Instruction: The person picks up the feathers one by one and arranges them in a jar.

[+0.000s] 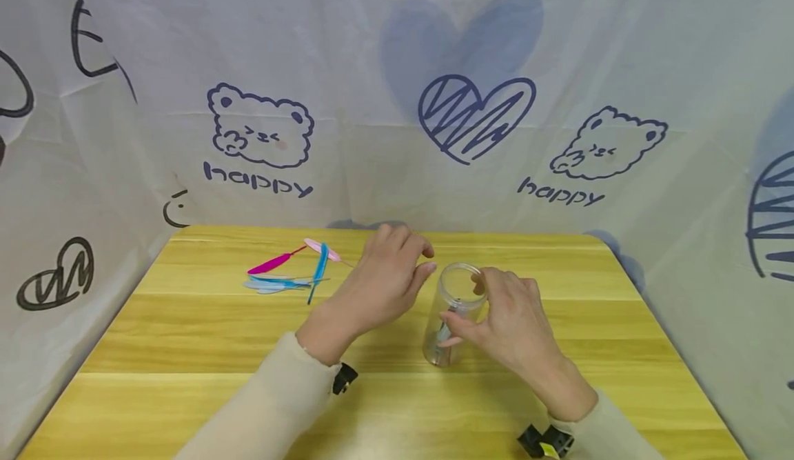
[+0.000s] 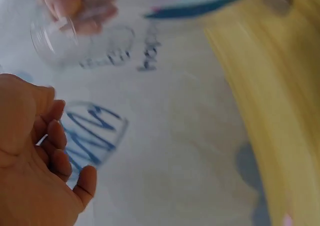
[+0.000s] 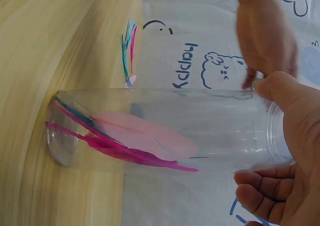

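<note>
Mid-filling, seemingly, the jar (image 1: 448,303) at lower centre is gripped by the right hand (image 1: 516,322); feathers (image 1: 278,283) at centre left must presumably be pinched by the loosely curled, empty left hand (image 1: 383,279).

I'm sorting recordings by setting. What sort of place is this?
Probably a makeshift indoor booth or screened-off corner: doodle-printed sheeting hangs behind and on both sides of a wood-grain table, where loose feathers lie.
</note>
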Demonstrator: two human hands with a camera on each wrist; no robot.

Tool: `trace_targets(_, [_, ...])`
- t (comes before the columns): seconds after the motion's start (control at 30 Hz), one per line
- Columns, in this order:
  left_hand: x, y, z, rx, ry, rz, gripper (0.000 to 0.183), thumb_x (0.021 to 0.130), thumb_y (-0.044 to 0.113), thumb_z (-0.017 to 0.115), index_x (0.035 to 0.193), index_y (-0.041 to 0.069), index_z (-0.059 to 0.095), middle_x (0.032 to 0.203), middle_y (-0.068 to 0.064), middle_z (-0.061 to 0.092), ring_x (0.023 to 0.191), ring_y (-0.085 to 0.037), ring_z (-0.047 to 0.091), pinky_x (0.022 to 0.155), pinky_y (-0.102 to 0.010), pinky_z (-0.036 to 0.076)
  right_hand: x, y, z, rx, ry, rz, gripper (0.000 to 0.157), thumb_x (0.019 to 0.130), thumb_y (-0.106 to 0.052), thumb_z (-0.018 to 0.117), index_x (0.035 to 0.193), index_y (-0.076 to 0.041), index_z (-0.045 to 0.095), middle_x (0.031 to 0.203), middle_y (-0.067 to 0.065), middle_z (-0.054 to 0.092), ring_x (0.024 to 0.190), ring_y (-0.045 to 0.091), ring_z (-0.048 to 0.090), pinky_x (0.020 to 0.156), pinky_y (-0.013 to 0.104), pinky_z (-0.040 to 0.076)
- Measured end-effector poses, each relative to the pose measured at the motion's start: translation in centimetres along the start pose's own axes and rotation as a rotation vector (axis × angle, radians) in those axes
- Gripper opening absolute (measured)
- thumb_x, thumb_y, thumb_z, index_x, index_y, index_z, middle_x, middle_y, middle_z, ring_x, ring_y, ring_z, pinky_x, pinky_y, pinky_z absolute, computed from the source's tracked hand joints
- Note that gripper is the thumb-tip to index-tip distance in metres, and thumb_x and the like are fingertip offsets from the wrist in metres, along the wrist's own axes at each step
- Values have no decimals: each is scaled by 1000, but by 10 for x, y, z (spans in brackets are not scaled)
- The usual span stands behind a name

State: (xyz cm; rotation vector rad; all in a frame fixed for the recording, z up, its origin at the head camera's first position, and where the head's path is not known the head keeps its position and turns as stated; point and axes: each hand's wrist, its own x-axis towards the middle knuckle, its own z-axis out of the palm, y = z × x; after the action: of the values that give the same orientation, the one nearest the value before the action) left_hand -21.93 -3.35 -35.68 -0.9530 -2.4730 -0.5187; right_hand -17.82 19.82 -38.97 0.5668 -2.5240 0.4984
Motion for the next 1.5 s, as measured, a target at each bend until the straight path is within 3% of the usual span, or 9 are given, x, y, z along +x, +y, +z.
trace_targets(0.27, [-43,-65,-2,-16,-74,-307,18,105,6,57,120,3,66,114,-15,65,109,-36,53,97,-51,46,0,0,-2,2,-27,38,61,75,-53,90,102,-6,62,92,8,69,77,21,60,81,46,43])
trace_targets(0.4, [-64,-91,-2,13,-148,-376,21,102,1,59,122,-1,66,117,-20,65,111,-41,56,99,-53,48,1,1,-3,2,-22,37,60,75,-53,90,101,-6,62,91,9,69,76,21,59,81,47,44])
trace_targets(0.53, [-80,-104,0,25,-230,-412,28,100,1,61,126,-7,64,119,-24,65,110,-43,58,97,-55,50,2,1,-4,4,-22,39,61,76,-53,89,102,-6,62,92,9,69,78,23,61,81,47,45])
trace_targets(0.67, [-92,-109,1,25,-313,-444,36,101,2,58,134,-12,60,123,-27,66,112,-43,60,99,-55,52,4,0,-4,11,-31,48,62,76,-53,90,104,-6,61,92,7,69,78,23,61,81,47,44])
trace_targets(0.87, [-104,-109,4,1,-474,-445,44,104,6,50,142,-16,51,141,-32,59,136,-50,53,115,-59,42,4,-1,-3,9,-35,49,63,75,-53,91,105,-6,60,90,5,67,77,22,60,81,47,45])
trace_targets(1.07, [-111,-105,15,-57,-591,-453,52,104,16,60,143,-17,47,152,-36,46,147,-50,42,121,-58,35,2,-1,-3,8,-41,61,63,75,-53,91,103,-6,60,90,6,67,77,22,60,80,46,45])
trace_targets(1.2, [-114,-102,20,-84,-642,-482,68,104,24,66,150,-18,40,163,-37,30,155,-50,28,125,-58,29,1,-2,-2,14,-52,69,62,76,-54,90,102,-7,61,91,6,68,79,23,61,79,45,44])
trace_targets(1.5, [-115,-94,24,-74,-658,-436,69,105,30,65,152,-14,42,166,-31,32,157,-46,28,127,-55,26,0,-4,-3,23,-51,72,61,76,-52,91,102,-6,61,92,7,67,78,22,59,77,42,43])
